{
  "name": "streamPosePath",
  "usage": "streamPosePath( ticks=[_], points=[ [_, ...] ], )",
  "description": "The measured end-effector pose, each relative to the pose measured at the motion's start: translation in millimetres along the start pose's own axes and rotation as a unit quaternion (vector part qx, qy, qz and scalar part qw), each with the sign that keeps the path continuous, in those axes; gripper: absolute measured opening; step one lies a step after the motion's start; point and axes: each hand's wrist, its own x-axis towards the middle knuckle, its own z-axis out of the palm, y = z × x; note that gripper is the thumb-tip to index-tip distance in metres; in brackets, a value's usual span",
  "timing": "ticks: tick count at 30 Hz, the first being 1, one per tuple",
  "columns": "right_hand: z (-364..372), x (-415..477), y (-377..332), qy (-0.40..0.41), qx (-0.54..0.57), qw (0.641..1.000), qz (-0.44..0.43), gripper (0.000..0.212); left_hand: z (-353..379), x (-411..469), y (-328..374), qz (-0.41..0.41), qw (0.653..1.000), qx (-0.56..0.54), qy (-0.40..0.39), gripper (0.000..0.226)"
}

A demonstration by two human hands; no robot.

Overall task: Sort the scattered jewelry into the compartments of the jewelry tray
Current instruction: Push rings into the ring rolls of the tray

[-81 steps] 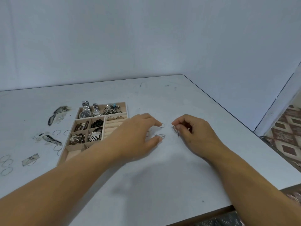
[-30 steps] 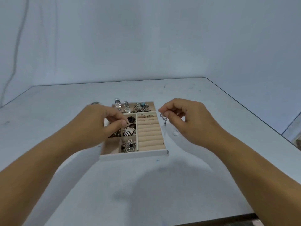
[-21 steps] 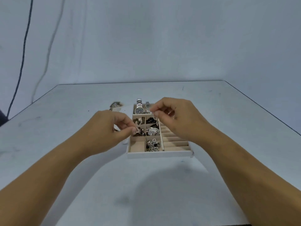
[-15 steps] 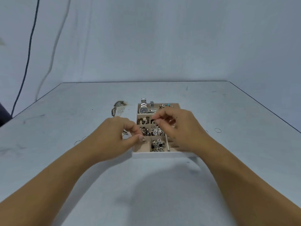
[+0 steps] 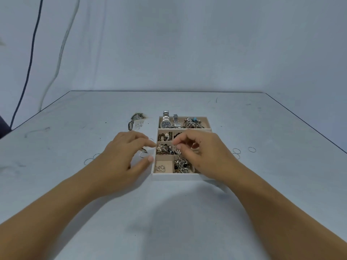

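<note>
shiny metal watch (image 5: 166,122); matt beige-lined tray (image 5: 176,176); matt table (image 5: 169,212).

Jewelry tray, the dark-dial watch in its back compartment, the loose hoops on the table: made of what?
Jewelry tray: smooth white outer wall, matte beige lining, probably fabric over board; can't confirm. Watch: silvery link band with bright glints, likely polished metal. Hoops: thin grey rings, seemingly metal wire.

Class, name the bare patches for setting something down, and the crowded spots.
Free: the table between the tray and the near edge, and behind the tray. Crowded: loose rings flank the tray; left hand beside it, right hand over it.
</note>
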Motion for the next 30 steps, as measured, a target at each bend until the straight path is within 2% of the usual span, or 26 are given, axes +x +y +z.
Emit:
streamPosePath(
  ticks=[6, 15, 21, 25, 28, 30],
  points=[
    [8, 2, -11, -0.015, -0.012, 1.0, -0.025, 0.013, 5, -27, -21, -0.024, 0.999, 0.034, -0.03, 0.061],
    [21, 5, -11, -0.059, -0.072, 0.995, -0.025, 0.011, 9, -27, -24, -0.018, 1.0, 0.016, -0.004, 0.055],
    [24, 8, -9, -0.041, -0.14, 0.988, -0.043, 0.007, 10, -27, -25, -0.017, 1.0, 0.015, 0.0, 0.055],
    [19, 23, -14, -0.048, -0.151, 0.986, -0.053, 0.005, 7, -22, -25, -0.031, 0.999, -0.004, 0.019, 0.048],
    [19, 43, -20, -0.081, -0.186, 0.978, -0.057, 0.012, -6, -2, -33, -0.058, 0.996, 0.012, 0.061, 0.037],
    [23, 58, -23, -0.105, -0.207, 0.971, -0.048, 0.018, -15, 16, -44, -0.061, 0.996, 0.034, 0.054, 0.034]
  ],
)
